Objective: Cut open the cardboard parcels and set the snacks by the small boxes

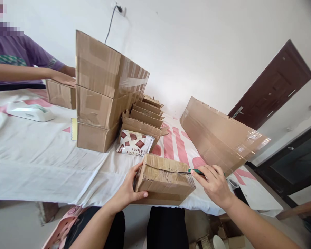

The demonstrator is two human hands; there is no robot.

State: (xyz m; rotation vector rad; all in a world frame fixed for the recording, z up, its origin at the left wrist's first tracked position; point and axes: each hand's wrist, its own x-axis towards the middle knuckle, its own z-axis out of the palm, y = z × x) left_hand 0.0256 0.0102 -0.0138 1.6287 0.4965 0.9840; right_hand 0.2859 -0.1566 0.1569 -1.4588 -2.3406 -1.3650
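Note:
A small taped cardboard box [163,178] sits at the near edge of the table. My left hand [128,192] grips its left end, thumb along the front, fingers behind. My right hand [214,183] is closed on a green-handled knife [194,171], whose blade touches the taped seam on the box's top right. The tape along the seam looks ragged.
Three stacked cardboard boxes [103,93] stand mid-table, with a row of open cartons [145,119] and a printed packet [135,143] behind my box. A long taped box [217,136] lies at right. Another person's hand [63,79] rests on a box [60,94] far left, near a white device [31,111].

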